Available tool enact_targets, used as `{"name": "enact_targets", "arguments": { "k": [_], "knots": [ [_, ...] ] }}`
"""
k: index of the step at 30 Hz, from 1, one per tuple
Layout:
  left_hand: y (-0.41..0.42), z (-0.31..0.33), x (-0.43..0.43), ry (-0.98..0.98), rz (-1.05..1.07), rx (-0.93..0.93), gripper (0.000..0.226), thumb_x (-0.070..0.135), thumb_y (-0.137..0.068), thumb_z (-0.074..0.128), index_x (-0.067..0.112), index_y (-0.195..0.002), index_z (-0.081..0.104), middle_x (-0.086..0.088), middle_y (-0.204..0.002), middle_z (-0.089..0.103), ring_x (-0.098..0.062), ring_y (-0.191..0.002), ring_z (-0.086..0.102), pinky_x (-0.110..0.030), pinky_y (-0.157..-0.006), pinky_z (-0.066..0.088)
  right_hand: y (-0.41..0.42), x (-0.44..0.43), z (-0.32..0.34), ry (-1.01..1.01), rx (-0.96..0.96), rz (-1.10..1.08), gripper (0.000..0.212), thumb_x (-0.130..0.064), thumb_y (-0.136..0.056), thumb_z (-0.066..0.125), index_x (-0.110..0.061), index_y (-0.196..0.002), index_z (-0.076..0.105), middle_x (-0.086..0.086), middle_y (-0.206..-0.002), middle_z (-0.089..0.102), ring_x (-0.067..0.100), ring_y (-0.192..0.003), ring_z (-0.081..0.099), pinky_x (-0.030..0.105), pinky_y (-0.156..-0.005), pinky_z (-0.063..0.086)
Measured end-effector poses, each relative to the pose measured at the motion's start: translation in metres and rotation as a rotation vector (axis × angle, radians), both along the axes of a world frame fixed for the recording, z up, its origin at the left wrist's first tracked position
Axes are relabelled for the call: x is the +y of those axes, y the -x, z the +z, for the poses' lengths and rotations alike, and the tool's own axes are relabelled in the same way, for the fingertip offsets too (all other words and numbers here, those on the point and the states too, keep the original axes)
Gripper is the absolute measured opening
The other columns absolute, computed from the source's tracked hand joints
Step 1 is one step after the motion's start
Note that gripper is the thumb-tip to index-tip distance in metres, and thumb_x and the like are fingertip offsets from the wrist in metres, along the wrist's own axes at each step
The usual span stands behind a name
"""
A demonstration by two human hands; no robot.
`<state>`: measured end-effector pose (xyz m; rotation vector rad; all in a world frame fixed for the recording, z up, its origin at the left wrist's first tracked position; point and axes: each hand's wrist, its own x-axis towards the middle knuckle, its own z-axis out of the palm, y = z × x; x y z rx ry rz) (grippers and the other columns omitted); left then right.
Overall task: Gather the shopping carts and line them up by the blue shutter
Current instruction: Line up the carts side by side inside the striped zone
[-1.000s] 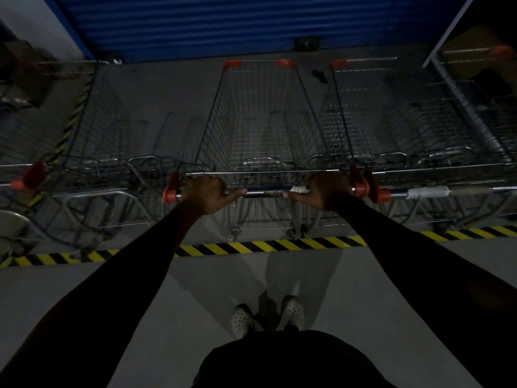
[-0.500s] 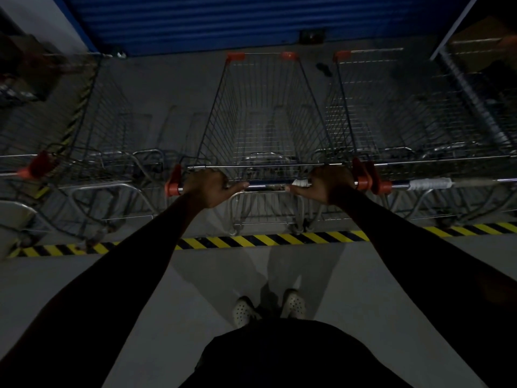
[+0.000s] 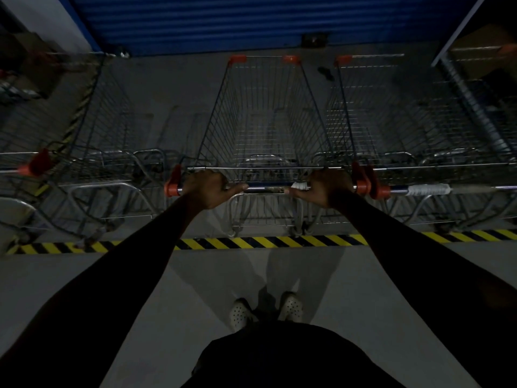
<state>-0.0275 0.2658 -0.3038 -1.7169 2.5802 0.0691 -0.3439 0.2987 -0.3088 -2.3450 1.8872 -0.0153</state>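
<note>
middle cart (image 3: 265, 130) gripped by its handle bar (image 3: 265, 189)
bar clasped by left hand (image 3: 208, 189) and right hand (image 3: 324, 187); cart's length pointed toward blue shutter (image 3: 223, 21).

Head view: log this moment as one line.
left hand: grips middle cart handle | right hand: grips handle | beside: left cart, right cart | ahead: blue shutter

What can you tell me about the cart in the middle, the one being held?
The middle cart is an empty wire-mesh metal basket with orange corner caps, upright, nose toward the blue shutter. The left hand and right hand grip its handle bar. Rear wheels sit just past the striped floor tape.
</note>
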Motion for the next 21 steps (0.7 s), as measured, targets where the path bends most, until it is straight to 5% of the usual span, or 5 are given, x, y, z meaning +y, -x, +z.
{"name": "enact_targets", "arguments": {
  "k": [4, 8, 13, 17, 21],
  "knots": [
    [-0.001, -0.002, 0.001, 0.028, 0.002, 0.021, 0.098, 0.098, -0.067, -0.005, 0.024, -0.055, 0.057, -0.001, -0.071, 0.070, -0.021, -0.077, 0.069, -0.031, -0.073, 0.051, 0.001, 0.001, -0.002, 0.006, -0.019, -0.002, 0.111, -0.102, -0.066, 0.003, -0.020, -0.077, 0.076, -0.001, -0.061, 0.067, 0.008, -0.058, 0.064, 0.017, -0.055, 0.041],
    [0.000, -0.001, 0.003, 0.051, 0.004, 0.029, 0.090, 0.096, -0.073, 0.004, 0.025, -0.055, 0.056, 0.000, -0.067, 0.068, -0.018, -0.071, 0.067, -0.027, -0.064, 0.041, 0.000, 0.002, 0.002, 0.034, 0.029, 0.001, 0.102, -0.099, -0.072, 0.011, -0.020, -0.077, 0.077, -0.002, -0.063, 0.068, 0.008, -0.061, 0.064, 0.016, -0.053, 0.037],
    [0.002, 0.002, 0.007, 0.074, -0.003, 0.109, 0.081, 0.094, -0.076, 0.007, 0.026, -0.057, 0.047, 0.007, -0.058, 0.051, -0.013, -0.062, 0.056, -0.026, -0.061, 0.032, 0.000, 0.007, 0.012, 0.009, 0.008, 0.028, 0.066, -0.080, -0.088, 0.041, -0.023, -0.080, 0.075, 0.003, -0.072, 0.071, 0.008, -0.061, 0.059, 0.009, -0.048, 0.020],
    [-0.001, -0.002, 0.005, 0.069, -0.038, 0.273, 0.081, 0.090, -0.083, 0.014, 0.018, -0.072, 0.050, 0.006, -0.059, 0.051, -0.021, -0.062, 0.063, -0.027, -0.059, 0.035, 0.003, 0.005, 0.010, 0.026, -0.026, 0.010, 0.062, -0.080, -0.087, 0.043, -0.027, -0.088, 0.076, -0.001, -0.078, 0.073, 0.011, -0.075, 0.067, 0.014, -0.052, 0.029],
    [-0.003, -0.003, 0.003, 0.104, -0.024, 0.388, 0.086, 0.085, -0.087, 0.027, 0.010, -0.106, 0.065, -0.010, -0.095, 0.066, -0.028, -0.089, 0.065, -0.031, -0.070, 0.047, 0.000, 0.005, 0.009, 0.098, -0.176, -0.019, 0.060, -0.072, -0.090, 0.048, -0.016, -0.072, 0.063, -0.001, -0.068, 0.067, 0.013, -0.067, 0.065, 0.028, -0.058, 0.042]
  ]
}}
